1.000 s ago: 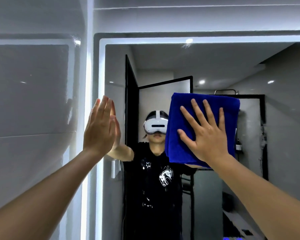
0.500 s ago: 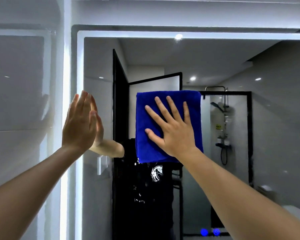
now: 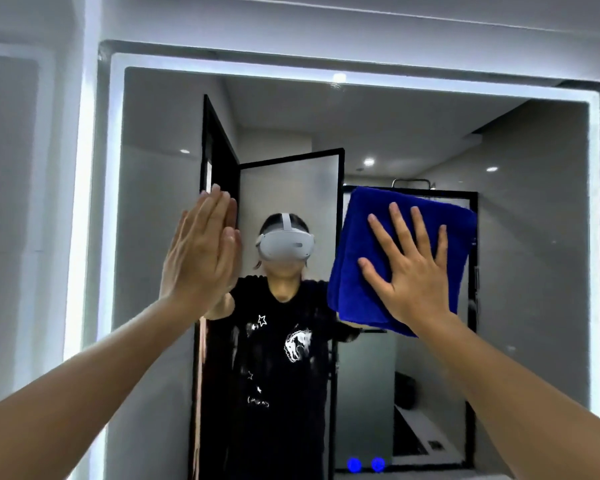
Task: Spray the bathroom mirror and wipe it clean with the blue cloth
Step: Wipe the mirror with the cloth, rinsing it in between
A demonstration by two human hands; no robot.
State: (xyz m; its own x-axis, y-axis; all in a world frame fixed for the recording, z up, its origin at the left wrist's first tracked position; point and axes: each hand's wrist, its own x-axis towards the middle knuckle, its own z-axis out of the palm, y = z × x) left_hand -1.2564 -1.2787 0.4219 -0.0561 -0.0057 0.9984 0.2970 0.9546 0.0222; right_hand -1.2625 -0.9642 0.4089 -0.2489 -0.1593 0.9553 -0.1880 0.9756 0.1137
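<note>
While the right hand point(image 3: 413, 271) presses the blue cloth point(image 3: 395, 258) flat, fingers spread, against the mirror point(image 3: 534, 237) toward three o'clock, the left hand point(image 3: 198, 258) rests open-palmed on the glass at nine; even overlapping strokes should avoid streaks.

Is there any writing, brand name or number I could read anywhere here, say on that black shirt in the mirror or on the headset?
No text can be read.
Black shirt in the mirror: white stars, a white graphic and a short line of writing low down, too small and blurred to read.
White headset: no legible brand.
Blue cloth under the right hand: no label visible.
</note>
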